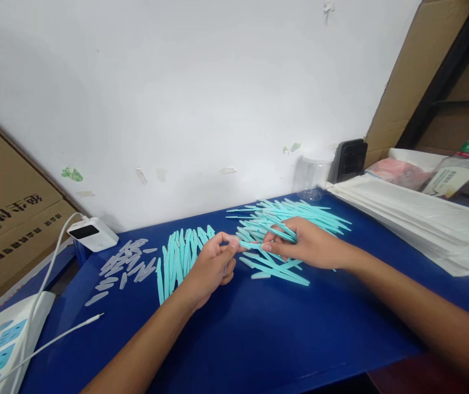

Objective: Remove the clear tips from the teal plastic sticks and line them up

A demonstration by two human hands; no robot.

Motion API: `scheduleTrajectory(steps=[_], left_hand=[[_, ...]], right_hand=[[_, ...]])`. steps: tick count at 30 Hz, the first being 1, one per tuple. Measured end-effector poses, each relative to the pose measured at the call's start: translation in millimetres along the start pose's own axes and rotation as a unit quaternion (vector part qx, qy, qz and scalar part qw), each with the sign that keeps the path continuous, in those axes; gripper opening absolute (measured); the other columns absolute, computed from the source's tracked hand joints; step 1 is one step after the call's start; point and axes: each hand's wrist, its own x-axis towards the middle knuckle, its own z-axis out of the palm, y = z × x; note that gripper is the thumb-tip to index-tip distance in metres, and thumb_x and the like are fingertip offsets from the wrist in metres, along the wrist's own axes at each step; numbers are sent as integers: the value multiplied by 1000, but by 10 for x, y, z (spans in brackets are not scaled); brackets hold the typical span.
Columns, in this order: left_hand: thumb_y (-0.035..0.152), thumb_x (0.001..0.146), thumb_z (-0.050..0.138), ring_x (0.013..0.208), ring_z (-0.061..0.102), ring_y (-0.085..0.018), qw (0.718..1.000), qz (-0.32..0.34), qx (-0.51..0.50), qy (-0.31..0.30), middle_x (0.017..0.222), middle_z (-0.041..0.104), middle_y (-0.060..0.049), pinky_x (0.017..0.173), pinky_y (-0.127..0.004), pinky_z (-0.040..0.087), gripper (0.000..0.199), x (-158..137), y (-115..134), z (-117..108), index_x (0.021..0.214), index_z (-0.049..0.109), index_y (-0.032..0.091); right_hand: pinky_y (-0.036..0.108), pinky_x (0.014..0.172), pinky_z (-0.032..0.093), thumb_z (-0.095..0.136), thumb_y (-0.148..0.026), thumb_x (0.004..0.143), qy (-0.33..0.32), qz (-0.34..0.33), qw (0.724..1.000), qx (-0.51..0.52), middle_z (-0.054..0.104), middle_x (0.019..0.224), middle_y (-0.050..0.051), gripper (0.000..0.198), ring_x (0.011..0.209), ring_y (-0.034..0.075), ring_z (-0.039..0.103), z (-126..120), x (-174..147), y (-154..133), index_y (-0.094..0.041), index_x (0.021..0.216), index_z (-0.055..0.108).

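Between my two hands, over the blue table, is a slim turquoise eyebrow razor. My left hand pinches its left end between thumb and fingertips, covering that tip. My right hand is closed on the other end and also holds a few more turquoise razors against its fingers. Behind and below the right hand lies a loose pile of the same razors with pale, translucent ends. Left of my left hand, more razors lie roughly side by side. Small translucent blade caps are scattered farther left.
A white power bank with a cable sits at the table's left edge, near a power strip. At the back right stand a clear jar and a black object. White packaging sheets and a bottle occupy the right.
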Motion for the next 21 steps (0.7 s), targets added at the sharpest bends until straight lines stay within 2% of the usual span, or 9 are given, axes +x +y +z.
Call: scheduleTrajectory(steps=[4,7,9,13,15,18,21], left_hand=[[57,92,70,42,16,-5,1000,11,-3,-9,53,33,12,41,-20,14,41,-13,-8,43,90,46,24],[55,92,70,43,15,-6,1000,19,4,-5,51,29,13,41,-20,14,40,-24,0,70,89,44,25],[55,92,69,42,16,-6,1000,20,11,0,50,31,13,41,-19,15,40,-31,2,92,89,44,24],[60,96,61,41,21,-4,999,15,15,24,64,61,3,40,-20,17,40,-23,-8,113,94,47,23],[61,98,56,41,23,-5,998,17,14,53,73,69,-3,39,-20,18,40,-6,-13,81,101,51,21],[55,100,56,42,25,-5,996,13,-14,91,66,64,-1,40,-18,19,37,28,-15,-18,102,54,18],[46,97,65,43,24,-3,993,-22,-84,76,66,57,1,40,-16,19,32,56,-14,-111,99,57,15]], right_hand=[[26,53,40,71,-56,91,28,-11,999,15,65,63,0,38,56,14,52,114,20,17,-19,87,74],[26,53,40,72,-55,90,38,-11,999,25,65,63,0,37,56,14,52,163,28,30,-18,87,74],[26,54,42,72,-54,90,37,-3,999,24,66,63,0,36,57,15,54,163,30,13,-18,88,74],[26,53,39,68,-54,92,58,9,998,-15,63,62,-1,37,56,14,52,92,41,-19,-18,87,73],[27,57,40,65,-55,95,85,4,995,-51,62,65,-1,38,59,15,53,22,52,28,-18,87,71],[30,60,37,59,-59,97,137,0,975,-176,60,67,1,46,62,16,51,-110,66,175,-18,76,63],[33,66,39,54,-60,99,197,3,945,-262,66,80,6,46,72,22,58,-223,76,309,-18,85,66]])
